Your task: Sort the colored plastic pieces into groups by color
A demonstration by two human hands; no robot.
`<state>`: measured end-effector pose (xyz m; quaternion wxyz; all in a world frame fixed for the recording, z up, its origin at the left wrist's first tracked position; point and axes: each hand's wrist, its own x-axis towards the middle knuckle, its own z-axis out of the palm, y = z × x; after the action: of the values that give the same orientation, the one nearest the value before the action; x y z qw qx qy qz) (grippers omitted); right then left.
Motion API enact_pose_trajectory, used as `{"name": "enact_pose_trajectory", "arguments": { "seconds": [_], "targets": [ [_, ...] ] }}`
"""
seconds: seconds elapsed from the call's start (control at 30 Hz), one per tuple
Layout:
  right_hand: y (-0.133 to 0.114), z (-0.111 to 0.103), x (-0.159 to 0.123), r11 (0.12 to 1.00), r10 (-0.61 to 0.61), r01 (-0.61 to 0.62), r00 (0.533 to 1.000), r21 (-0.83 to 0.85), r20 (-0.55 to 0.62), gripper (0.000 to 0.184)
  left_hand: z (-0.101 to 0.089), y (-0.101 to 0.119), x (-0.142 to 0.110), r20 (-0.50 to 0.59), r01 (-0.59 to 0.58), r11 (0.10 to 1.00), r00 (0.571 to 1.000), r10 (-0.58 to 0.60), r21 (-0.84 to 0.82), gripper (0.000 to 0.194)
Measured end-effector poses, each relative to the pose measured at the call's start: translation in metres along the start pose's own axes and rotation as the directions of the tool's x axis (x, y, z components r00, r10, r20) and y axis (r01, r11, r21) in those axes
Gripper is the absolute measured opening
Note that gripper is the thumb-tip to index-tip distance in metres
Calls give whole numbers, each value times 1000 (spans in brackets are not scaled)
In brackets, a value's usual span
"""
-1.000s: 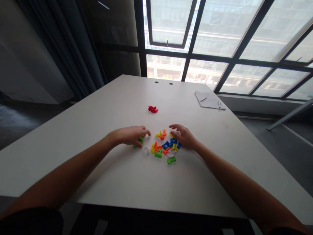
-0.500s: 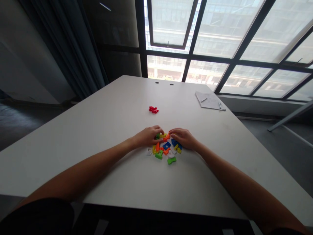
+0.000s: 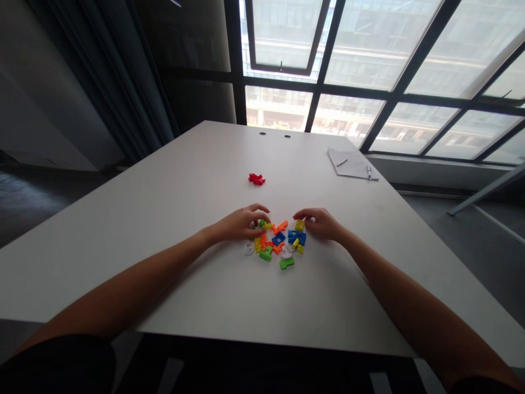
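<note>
On the white table before me lies a loose cluster of small plastic puzzle-like blocks. My left hand [image 3: 247,222] is at the cluster's left side, fingers curved and apart over a green block [image 3: 261,223] and a small yellow block [image 3: 268,226]. My right hand [image 3: 322,223] rests at the right side, index finger and thumb apart beside a yellow block [image 3: 299,225]. Between the hands lie an orange block [image 3: 281,226] and a blue square block [image 3: 279,239]. More blue blocks [image 3: 297,237] sit below the right hand. Closer to me are a light green block [image 3: 287,263] and a white block [image 3: 286,252].
A small pile of red blocks [image 3: 256,179] lies farther back on the table [image 3: 184,186]. Paper sheets [image 3: 353,164] with pens on them are at the far right. Tall windows stand behind the table, with a dark curtain [image 3: 135,82] at the left.
My right hand has moved right, away from the orange block, and the yellow block beside it now shows. My left hand has shifted slightly left. The view has tilted slightly downward.
</note>
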<state>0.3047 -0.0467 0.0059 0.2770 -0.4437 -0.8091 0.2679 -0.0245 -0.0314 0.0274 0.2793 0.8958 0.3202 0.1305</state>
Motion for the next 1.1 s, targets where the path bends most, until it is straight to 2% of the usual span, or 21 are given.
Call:
{"name": "enact_pose_trajectory", "arguments": {
  "seconds": [0.13, 0.23, 0.43, 0.6, 0.77, 0.97, 1.1],
  "targets": [
    [0, -9, -2, 998, -14, 17, 998, -59, 63, 37, -7, -3, -4, 40, -29, 996, 999, 33, -82, 40],
    [3, -12, -3, 996, -7, 11, 999, -86, 48, 30, -8, -5, -6, -38, -65, 992, 997, 61, -112, 37],
    [11, -5, -2, 994, 19, -22, 999, -110, -25, 21, 0, -13, -8, -192, -68, 996, 980, 57, -51, 18],
    [15, 1, -3, 987, 3, -17, 996, -160, -88, 19, 8, -18, -8, -259, -87, 994, 964, 68, -62, 21],
    [14, 4, -5, 982, 10, -40, 987, -186, -161, 17, 12, -15, -8, -224, -82, 997, 971, 79, -7, 37],
    [7, 11, 0, 974, 4, -55, 975, -221, -222, 14, 13, -15, -5, -182, -114, 993, 976, 118, 35, 29],
    [13, 13, 18, 963, 24, -87, 970, -253, -242, 13, 14, -20, -3, -186, -103, 995, 977, 102, 6, 27]
  ]
}}
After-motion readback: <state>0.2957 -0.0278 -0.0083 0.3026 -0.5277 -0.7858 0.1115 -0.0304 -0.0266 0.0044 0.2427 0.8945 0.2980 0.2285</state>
